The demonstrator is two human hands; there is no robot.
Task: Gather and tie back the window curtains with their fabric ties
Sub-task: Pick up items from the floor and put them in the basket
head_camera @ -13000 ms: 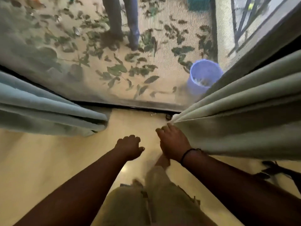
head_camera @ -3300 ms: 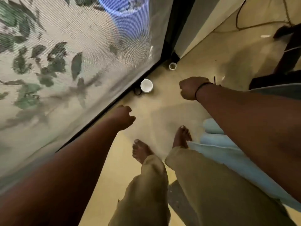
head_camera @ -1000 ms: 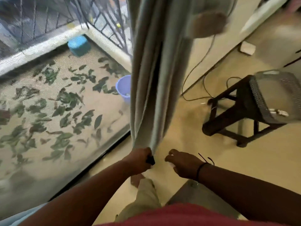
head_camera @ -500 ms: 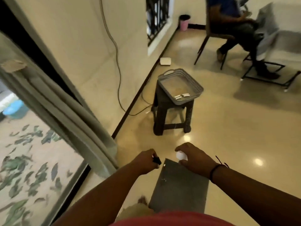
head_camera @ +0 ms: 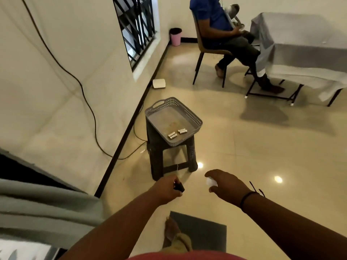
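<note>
The pale grey-green curtain [head_camera: 43,209] hangs in folds at the lower left, away from both hands. My left hand [head_camera: 166,190] is stretched forward over the floor and pinches a small black object [head_camera: 179,187] between its fingers. My right hand [head_camera: 227,186] is held out beside it and curls around a small white object [head_camera: 210,182]. No fabric tie is visible. A grey perforated tray [head_camera: 195,120] with a few small white pieces [head_camera: 177,133] in it sits on a dark stool [head_camera: 159,156] just beyond my hands.
A black cable [head_camera: 90,109] trails down the wall and across the floor by the stool. A person sits on a chair [head_camera: 210,51] at a cloth-covered table [head_camera: 304,45] at the back right. A pink bin [head_camera: 175,37], a barred window [head_camera: 137,25] and a dark floor mat [head_camera: 204,229] are also here.
My view has swung from the curtain at the screen door into the room. The left hand let go of the curtain edge and both hands moved toward the stool, still holding their small objects.
</note>
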